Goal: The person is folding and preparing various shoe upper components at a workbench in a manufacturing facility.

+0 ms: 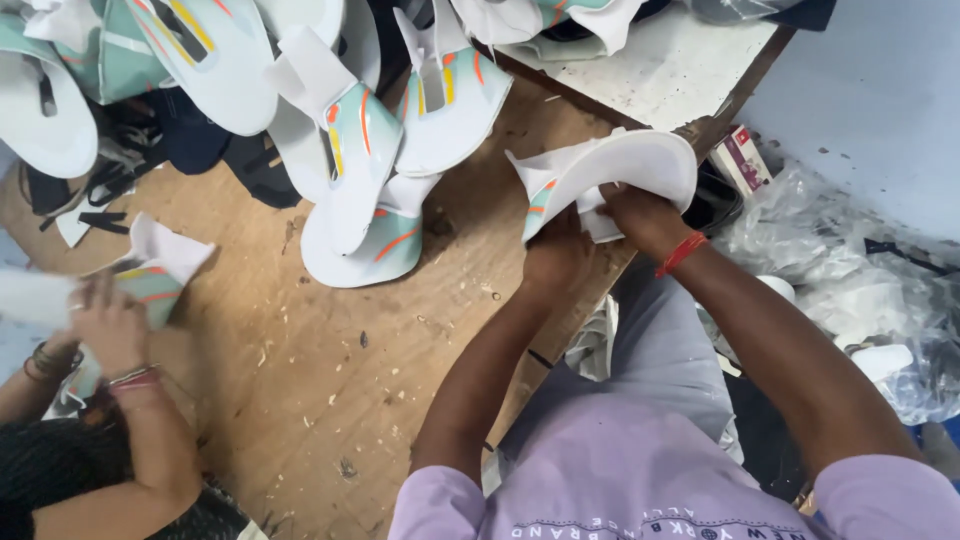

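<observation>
- A co-worker's hands [105, 325] at the table's [330, 360] left edge grip a similar piece
- Left hand [556, 255] pinches the white shoe upper [610, 175] over the table's right edge
- Right hand [640, 215], fingers closed on its underside; it looks like a folding step, calling next for a firm, even press

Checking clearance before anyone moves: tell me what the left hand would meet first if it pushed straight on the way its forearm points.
The left hand points up the picture and already grips the white shoe upper. Beyond that piece, the next thing in line looks like the heap of uppers, though depth is unclear.
</observation>
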